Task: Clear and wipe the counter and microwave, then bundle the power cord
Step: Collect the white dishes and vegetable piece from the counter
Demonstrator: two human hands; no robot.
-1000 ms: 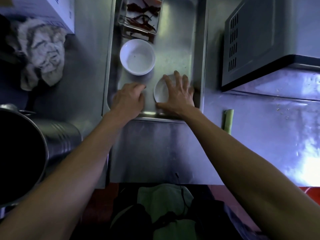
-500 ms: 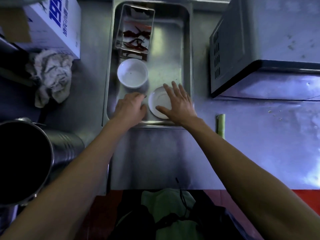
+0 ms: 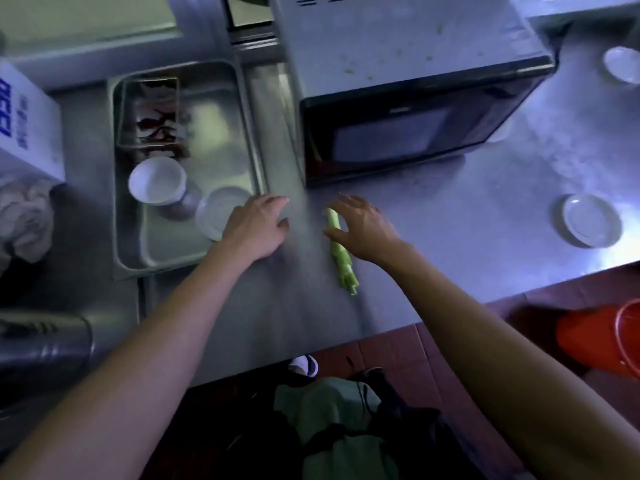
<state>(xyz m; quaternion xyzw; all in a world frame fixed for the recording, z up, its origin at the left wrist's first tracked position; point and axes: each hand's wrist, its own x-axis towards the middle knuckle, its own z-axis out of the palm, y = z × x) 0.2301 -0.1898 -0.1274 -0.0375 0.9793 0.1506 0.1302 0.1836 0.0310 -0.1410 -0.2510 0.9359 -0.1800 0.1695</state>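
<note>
Left hand: your left hand [image 3: 258, 226] sits at centre frame, palm down over the right rim of the steel tray [image 3: 119, 188], fingers loosely extended toward the upper right, gripping nothing.
Right hand: your right hand [image 3: 363, 225] is just right of centre, fingers spread and relaxed, thumb pointing left. It is over the upper half of the green stalk [image 3: 341, 252], with the thumb at the stalk's side; whether it touches is not clear. It holds nothing.
Arms: both bare forearms run in from the lower corners and converge toward mid frame.
Green stalk: lying on the counter [image 3: 450, 237] at centre, running from your right thumb down toward the lower right.
Microwave [image 3: 408, 98]: upper centre to upper right, dark door facing you, green specks on its top.
Tray contents: a white bowl [image 3: 157, 180] at left centre, a white saucer [image 3: 216, 211] just right of it beside your left hand, and a small container with red pieces [image 3: 152, 116] above.
Other dishes: a white saucer on the counter [image 3: 590, 220] at far right, another white dish [image 3: 621, 64] in the upper right corner.
Change from half a second ago: your right hand has left the saucer in the tray and moved right to the stalk; your left hand has shifted from inside the tray to its right rim; the view has swung right, showing more counter.
</note>
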